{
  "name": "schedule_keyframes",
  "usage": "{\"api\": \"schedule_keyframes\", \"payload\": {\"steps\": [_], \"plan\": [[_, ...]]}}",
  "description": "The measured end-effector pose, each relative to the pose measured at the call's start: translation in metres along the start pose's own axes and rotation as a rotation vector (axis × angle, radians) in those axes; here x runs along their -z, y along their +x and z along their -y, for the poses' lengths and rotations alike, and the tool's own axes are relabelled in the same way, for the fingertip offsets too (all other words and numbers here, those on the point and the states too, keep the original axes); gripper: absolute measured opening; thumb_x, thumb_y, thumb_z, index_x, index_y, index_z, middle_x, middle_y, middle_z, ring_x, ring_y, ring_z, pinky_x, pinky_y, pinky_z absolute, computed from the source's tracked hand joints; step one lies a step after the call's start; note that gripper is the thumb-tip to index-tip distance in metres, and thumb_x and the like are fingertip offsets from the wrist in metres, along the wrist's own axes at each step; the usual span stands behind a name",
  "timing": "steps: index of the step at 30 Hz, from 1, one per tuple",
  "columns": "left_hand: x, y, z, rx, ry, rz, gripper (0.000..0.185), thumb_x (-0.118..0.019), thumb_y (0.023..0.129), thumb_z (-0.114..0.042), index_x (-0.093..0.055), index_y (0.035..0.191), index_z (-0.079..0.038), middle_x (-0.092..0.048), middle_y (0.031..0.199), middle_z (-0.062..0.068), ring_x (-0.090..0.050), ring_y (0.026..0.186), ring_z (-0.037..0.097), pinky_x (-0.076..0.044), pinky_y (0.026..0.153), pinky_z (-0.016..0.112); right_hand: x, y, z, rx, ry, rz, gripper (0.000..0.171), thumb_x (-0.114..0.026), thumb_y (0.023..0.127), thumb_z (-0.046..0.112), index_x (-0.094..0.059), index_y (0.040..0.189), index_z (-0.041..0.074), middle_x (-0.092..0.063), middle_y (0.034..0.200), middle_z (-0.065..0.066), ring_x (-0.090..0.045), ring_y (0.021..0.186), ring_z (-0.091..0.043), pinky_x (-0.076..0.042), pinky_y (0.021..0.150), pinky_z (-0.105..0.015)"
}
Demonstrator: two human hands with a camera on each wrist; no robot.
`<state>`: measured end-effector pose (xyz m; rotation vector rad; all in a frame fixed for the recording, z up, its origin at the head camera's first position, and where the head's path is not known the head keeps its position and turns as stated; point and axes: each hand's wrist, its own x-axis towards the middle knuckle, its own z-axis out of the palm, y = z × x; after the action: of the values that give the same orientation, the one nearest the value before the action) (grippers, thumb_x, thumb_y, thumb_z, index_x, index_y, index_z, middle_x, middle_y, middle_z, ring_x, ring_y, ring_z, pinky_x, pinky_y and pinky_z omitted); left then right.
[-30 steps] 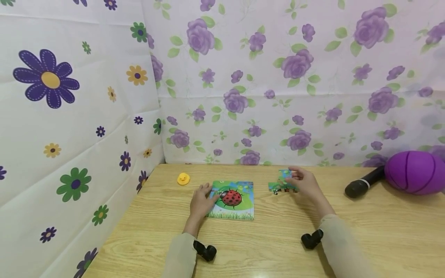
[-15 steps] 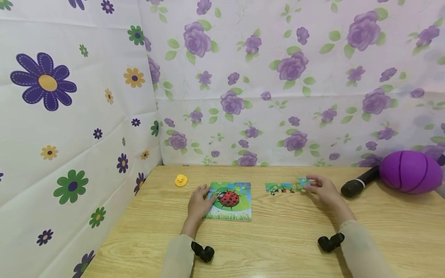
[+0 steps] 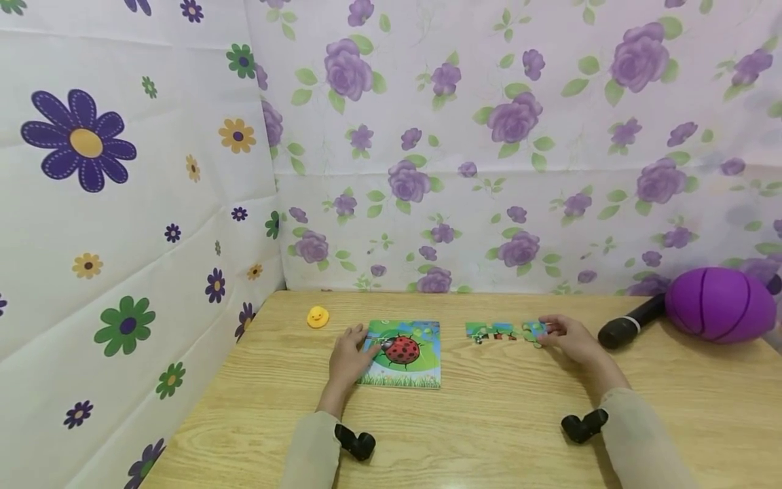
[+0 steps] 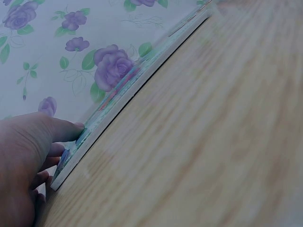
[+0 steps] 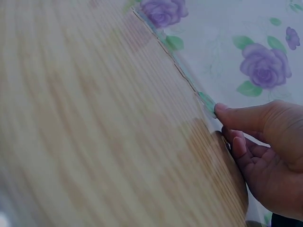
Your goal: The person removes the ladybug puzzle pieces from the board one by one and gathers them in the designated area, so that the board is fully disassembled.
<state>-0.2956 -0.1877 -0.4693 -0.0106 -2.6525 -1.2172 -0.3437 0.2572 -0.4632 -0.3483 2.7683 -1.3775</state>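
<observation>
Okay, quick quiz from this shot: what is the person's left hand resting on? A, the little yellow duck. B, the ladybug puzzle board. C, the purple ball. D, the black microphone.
B: the left hand rests on the left edge of the ladybug puzzle board, while the yellow duck, microphone and purple ball lie apart from it.
</observation>
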Motion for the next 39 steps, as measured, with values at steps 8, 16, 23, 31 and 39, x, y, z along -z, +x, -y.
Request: {"api": "schedule_keyframes", "payload": {"steps": [8, 16, 23, 31, 39], "plan": [[0.002, 0.003, -0.001, -0.009, 0.003, -0.005, 0.052, -0.068, 0.091, -0.022, -0.056, 0.135, 0.003, -0.045, 0.150, 0.019, -0.028, 0.147, 0.041, -0.016, 0.125, 0.053, 0.002, 0.001, 0.009, -0.016, -0.044, 0.029, 0.053, -0.063, 0.095, 0.018, -0.048, 0.135, -0.012, -0.054, 0.122, -0.026, -0.051, 0.099, -0.018, -0.046, 0.079, -0.021], [0.001, 0.003, -0.001, 0.002, -0.002, -0.004, 0.053, -0.069, 0.091, -0.021, -0.055, 0.135, 0.004, -0.044, 0.151, 0.019, -0.027, 0.147, 0.041, -0.014, 0.125, 0.052, 0.001, 0.000, 0.017, -0.021, -0.070, 0.059, 0.051, -0.062, 0.095, 0.017, -0.048, 0.134, -0.012, -0.051, 0.126, -0.030, -0.052, 0.106, -0.031, -0.047, 0.086, -0.035], [0.001, 0.003, -0.001, -0.003, 0.003, -0.007, 0.053, -0.069, 0.091, -0.022, -0.055, 0.135, 0.004, -0.045, 0.150, 0.020, -0.028, 0.147, 0.041, -0.014, 0.125, 0.053, 0.000, 0.002, 0.016, -0.011, -0.082, 0.058, 0.049, -0.061, 0.095, 0.018, -0.050, 0.133, -0.011, -0.053, 0.127, -0.031, -0.053, 0.106, -0.034, -0.047, 0.085, -0.036], [0.001, 0.002, -0.003, 0.014, -0.009, 0.009, 0.054, -0.069, 0.091, -0.023, -0.055, 0.135, 0.004, -0.043, 0.151, 0.019, -0.026, 0.148, 0.040, -0.012, 0.126, 0.052, 0.000, -0.001, 0.015, -0.017, -0.070, 0.061, 0.050, -0.062, 0.096, 0.020, -0.049, 0.134, -0.010, -0.052, 0.128, -0.031, -0.054, 0.107, -0.033, -0.048, 0.083, -0.033], [0.001, 0.000, -0.002, 0.007, 0.004, 0.003, 0.052, -0.068, 0.091, -0.021, -0.055, 0.134, 0.005, -0.044, 0.150, 0.020, -0.028, 0.147, 0.041, -0.014, 0.125, 0.053, 0.000, 0.000, 0.008, 0.042, -0.056, 0.057, 0.053, -0.065, 0.093, 0.028, -0.052, 0.129, -0.009, -0.055, 0.118, -0.027, -0.054, 0.098, -0.030, -0.048, 0.079, -0.035]]}}
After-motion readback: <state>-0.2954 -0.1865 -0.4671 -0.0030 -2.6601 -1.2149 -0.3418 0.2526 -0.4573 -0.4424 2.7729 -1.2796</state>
